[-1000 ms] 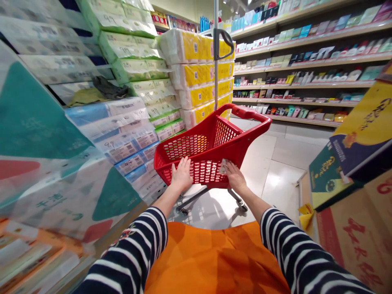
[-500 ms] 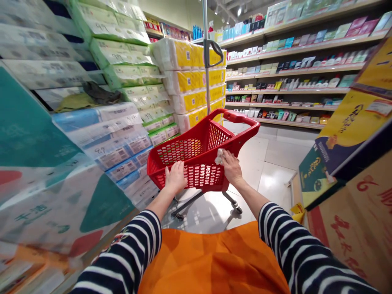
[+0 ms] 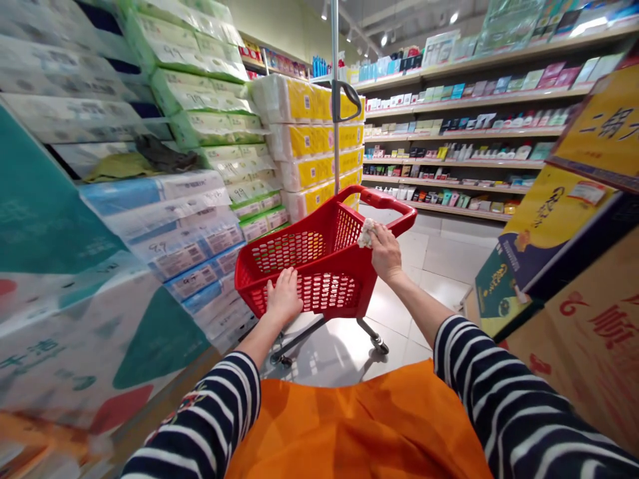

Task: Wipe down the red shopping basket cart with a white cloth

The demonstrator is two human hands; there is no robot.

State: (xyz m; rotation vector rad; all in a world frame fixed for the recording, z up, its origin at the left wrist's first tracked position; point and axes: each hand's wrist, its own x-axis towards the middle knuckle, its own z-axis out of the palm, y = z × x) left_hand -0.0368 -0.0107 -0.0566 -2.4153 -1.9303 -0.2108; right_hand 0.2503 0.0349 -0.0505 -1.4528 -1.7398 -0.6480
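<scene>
A red plastic shopping cart (image 3: 319,266) stands on the tiled floor in front of me, its basket holding nothing I can see. My left hand (image 3: 282,296) rests on the near wall of the basket, fingers laid over its rim. My right hand (image 3: 385,251) is closed on a small crumpled white cloth (image 3: 367,233) and presses it against the right rim of the basket, near the red handle (image 3: 387,199). A grey pull handle on a metal pole (image 3: 335,106) rises behind the cart.
Stacks of packaged tissue rolls (image 3: 200,133) fill the left side, close to the cart. Yellow and brown cartons (image 3: 559,239) stand at the right. Shelves of small boxed goods (image 3: 464,126) run along the back. Tiled floor (image 3: 439,266) lies open beyond the cart.
My right hand has slid with the cloth from the basket's near wall up along the right rim toward the handle. My left hand has stayed on the near wall.
</scene>
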